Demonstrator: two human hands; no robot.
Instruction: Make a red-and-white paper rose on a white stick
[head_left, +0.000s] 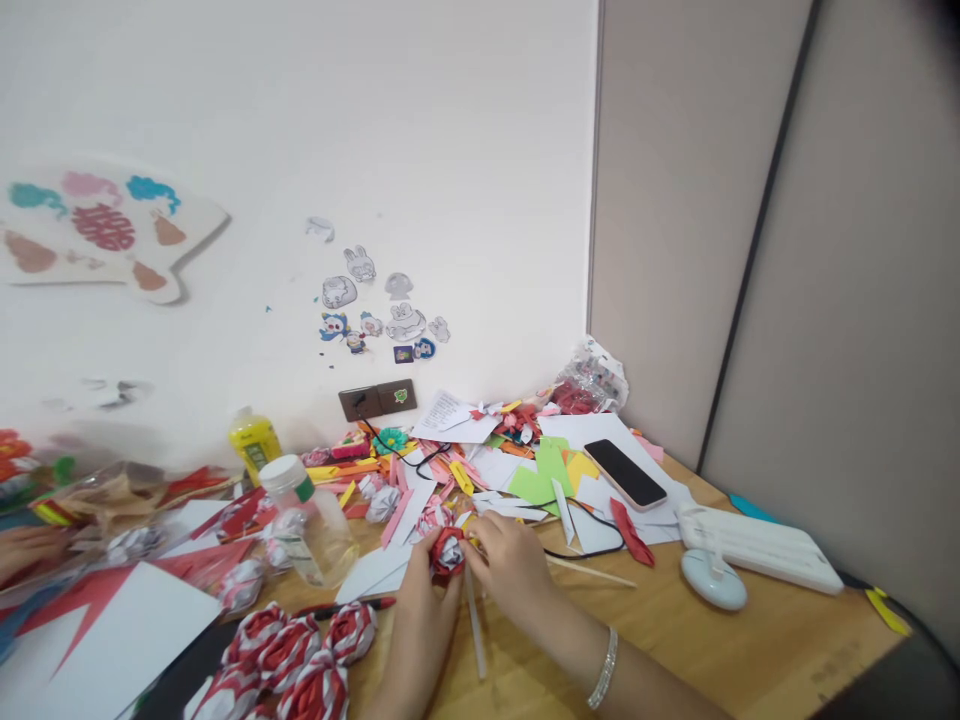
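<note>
A small red and white paper flower [448,552] is between my two hands, above the wooden table. My left hand [426,600] is closed around its left and lower side. With bent fingers, my right hand [511,562] pinches the flower's right edge; a bracelet circles that wrist. Below the flower a white stick [475,625] points toward me; whether it is joined to the flower I cannot tell. Several finished-looking red and white paper roses [289,650] lie together to the left of my left hand.
Behind my hands lie paper scraps [480,470] and a phone [626,474]. A clear jar [319,540] and a yellow bottle [255,440] stand left. At right is a white lamp-like device [757,545]. Another person's hand [30,552] shows at the left edge.
</note>
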